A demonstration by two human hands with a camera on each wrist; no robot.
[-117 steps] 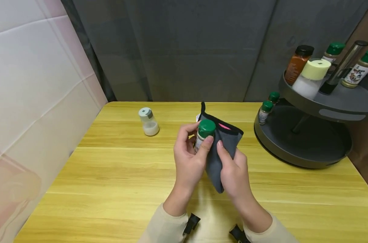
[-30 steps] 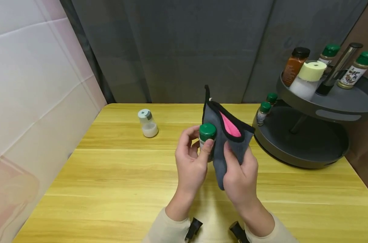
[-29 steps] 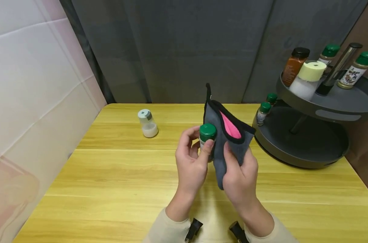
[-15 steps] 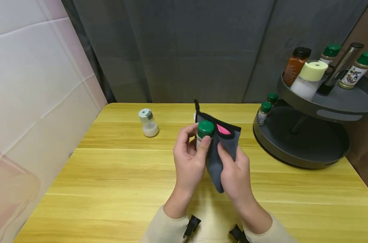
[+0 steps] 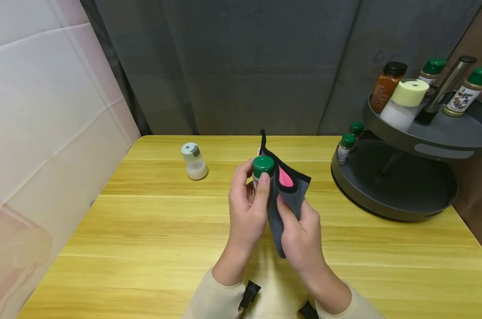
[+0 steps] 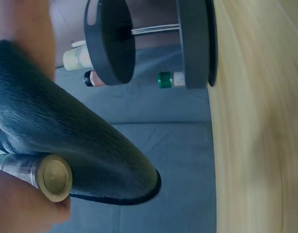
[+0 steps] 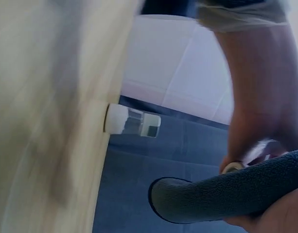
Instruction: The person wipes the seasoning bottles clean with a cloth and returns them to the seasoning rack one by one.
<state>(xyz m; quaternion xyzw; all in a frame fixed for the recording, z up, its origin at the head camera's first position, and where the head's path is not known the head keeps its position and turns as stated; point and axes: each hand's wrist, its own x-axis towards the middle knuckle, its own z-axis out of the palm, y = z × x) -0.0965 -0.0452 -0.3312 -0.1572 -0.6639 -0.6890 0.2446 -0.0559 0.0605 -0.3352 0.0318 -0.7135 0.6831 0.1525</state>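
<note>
My left hand [image 5: 246,217] grips a small spice jar [image 5: 263,166] with a green cap, its thumb lying up against the cap. My right hand [image 5: 302,235] holds a grey cleaning cloth [image 5: 294,201] with black edging, a hanging loop and a pink inner side. The cloth lies along the right side of the jar, with both raised above the table. In the left wrist view the jar's gold-toned base [image 6: 54,178] shows beside the fuzzy cloth [image 6: 85,141]. The right wrist view shows the cloth's rounded lower corner [image 7: 180,199]; it hides most of the jar there.
A clear shaker with white contents [image 5: 195,161] stands on the wooden table [image 5: 145,239], left of the hands. A dark two-tier turntable rack [image 5: 396,195] is at right, bearing several spice jars, a cream-capped container [image 5: 408,99] and a tall grinder [image 5: 445,91]. A grey curtain [image 5: 241,66] hangs behind.
Over the last second both hands have shifted a little left. The cloth has come down and left, closer against the jar, and its pink side shows less. The jar stays in my left hand.
</note>
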